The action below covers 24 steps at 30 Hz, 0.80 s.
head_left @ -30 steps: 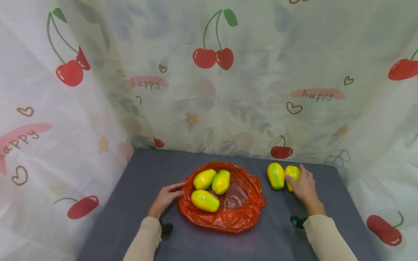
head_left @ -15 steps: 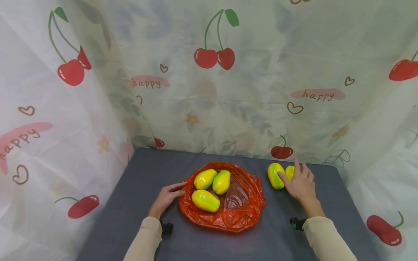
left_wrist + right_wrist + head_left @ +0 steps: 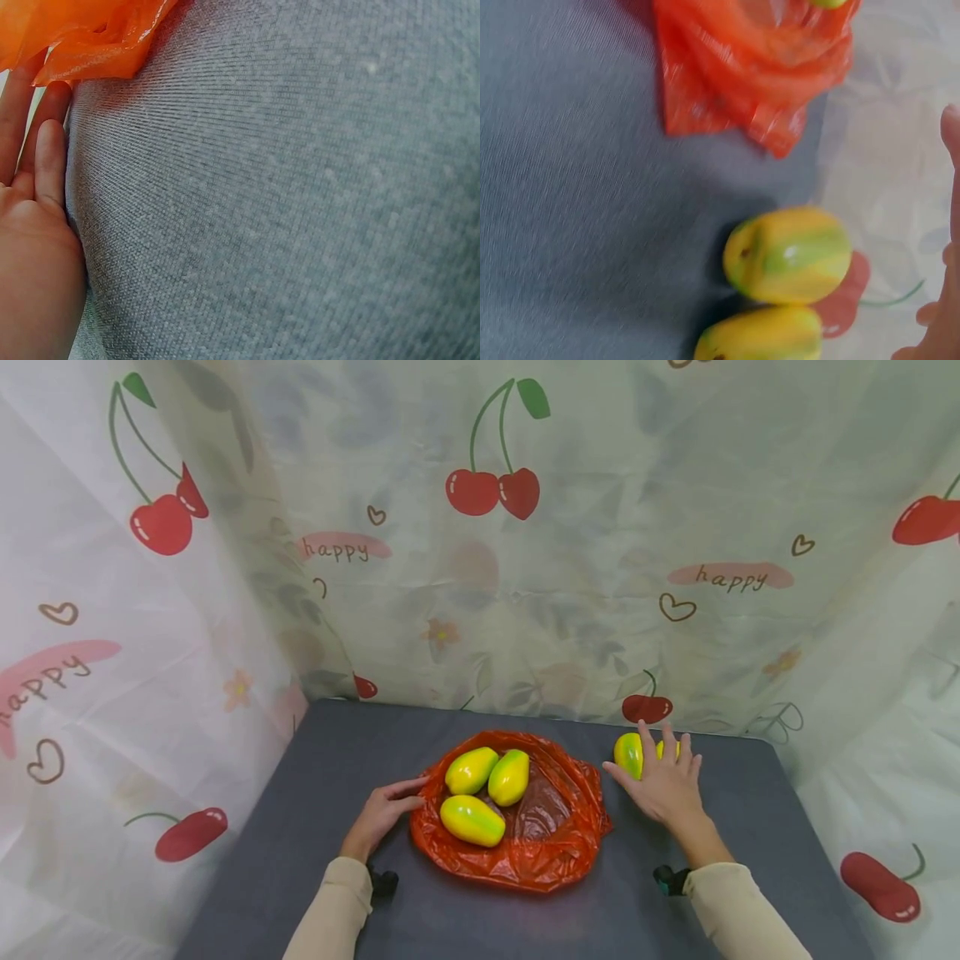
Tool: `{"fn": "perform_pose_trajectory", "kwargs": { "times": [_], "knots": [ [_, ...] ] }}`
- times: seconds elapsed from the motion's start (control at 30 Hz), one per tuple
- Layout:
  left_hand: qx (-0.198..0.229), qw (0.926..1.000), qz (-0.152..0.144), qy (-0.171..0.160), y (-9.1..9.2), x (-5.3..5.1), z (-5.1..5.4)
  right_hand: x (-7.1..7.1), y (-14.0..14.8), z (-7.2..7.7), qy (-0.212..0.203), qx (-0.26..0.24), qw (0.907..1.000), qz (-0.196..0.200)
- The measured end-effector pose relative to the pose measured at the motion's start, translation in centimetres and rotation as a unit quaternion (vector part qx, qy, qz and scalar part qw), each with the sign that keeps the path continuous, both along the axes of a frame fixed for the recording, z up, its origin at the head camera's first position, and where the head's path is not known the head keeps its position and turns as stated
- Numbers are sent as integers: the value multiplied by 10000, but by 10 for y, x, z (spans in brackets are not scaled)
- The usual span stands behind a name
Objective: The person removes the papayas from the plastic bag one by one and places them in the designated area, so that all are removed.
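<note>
A red plastic bag [image 3: 525, 867] lies spread on the table with its mouth facing up. Three yellow-green papayas, among them the front papaya [image 3: 472, 822], sit inside its left half. My left hand [image 3: 381, 818] touches the bag's left rim with straight fingers; in the left wrist view the bag's edge [image 3: 97, 64] covers some fingertips. At the back right, my right hand [image 3: 667, 789] is spread above two more papayas and partly hides them in the head view. In the right wrist view the nearer-bag papaya [image 3: 787, 255] and the other papaya [image 3: 761, 335] lie side by side, apart from my fingers.
The dark grey table [image 3: 352, 735] ends at a cherry-printed curtain [image 3: 570, 610] behind and on both sides. Black wrist-worn devices show at both wrists, such as the left device [image 3: 385, 885].
My right hand has let go of the rightmost papaya, opened its fingers and moved left above both papayas. My left hand and the bag have stayed in place.
</note>
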<state>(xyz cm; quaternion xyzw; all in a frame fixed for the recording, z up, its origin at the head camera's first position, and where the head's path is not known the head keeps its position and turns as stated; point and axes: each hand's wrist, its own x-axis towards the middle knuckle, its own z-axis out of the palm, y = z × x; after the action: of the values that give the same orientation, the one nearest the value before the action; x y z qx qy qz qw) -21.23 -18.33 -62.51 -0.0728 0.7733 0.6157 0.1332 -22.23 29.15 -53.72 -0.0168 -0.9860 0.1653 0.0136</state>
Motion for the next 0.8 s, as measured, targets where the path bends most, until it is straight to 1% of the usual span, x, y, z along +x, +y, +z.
{"fn": "perform_pose_trajectory", "kwargs": {
  "times": [0.3, 0.4, 0.57, 0.8],
  "knots": [
    [-60, 10000, -24, -24, 0, 0, -1, 4, -30, 12, 203, 226, 9974, 647],
    [-66, 10000, -26, -29, -1, 0, -1, 6, -39, 15, 237, 258, 9961, 807],
    [-96, 9999, -33, -3, -1, -1, -1, 9, -53, 17, 303, 356, 9932, 1067],
    [-69, 10000, -36, -23, 0, -1, 0, 11, -72, 16, 215, 492, 9893, 1358]
  ]
}}
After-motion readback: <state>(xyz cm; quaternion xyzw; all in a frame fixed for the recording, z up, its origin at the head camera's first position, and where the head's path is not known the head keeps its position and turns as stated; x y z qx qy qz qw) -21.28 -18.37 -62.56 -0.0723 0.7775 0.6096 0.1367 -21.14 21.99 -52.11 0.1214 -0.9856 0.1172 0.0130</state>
